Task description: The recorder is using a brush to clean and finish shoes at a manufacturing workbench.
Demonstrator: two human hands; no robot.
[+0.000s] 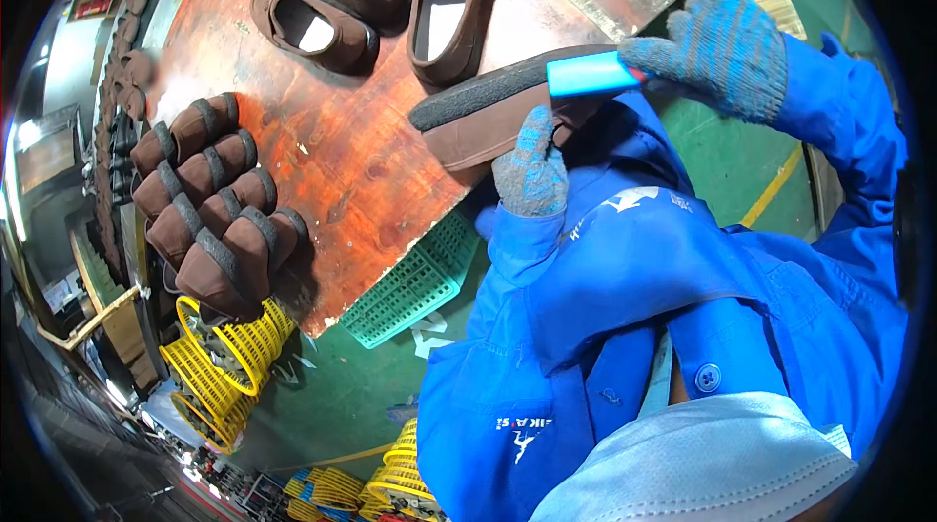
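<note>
A brown shoe (478, 138) lies tilted on its side at the table edge, its dark grey sole turned upward. My left hand (533, 169), in a grey and blue knit glove, is closed on the near side of this shoe by its opening, thumb pointing up along the upper. In a matching glove, my right hand (722, 56) grips a light blue, flat-bodied tool (591, 75) with a bit of red near the fingers. The tool lies across the shoe beside the sole; its exact kind and working end cannot be made out.
Three brown shoes, one of them a slip-on (455, 15), stand on the worn red-brown table (361, 171). A pile of brown shoes (215, 215) sits at its left corner. Below are a green plastic crate (410, 288) and yellow baskets (234, 356). More shoes line a rack (122, 34) at far left.
</note>
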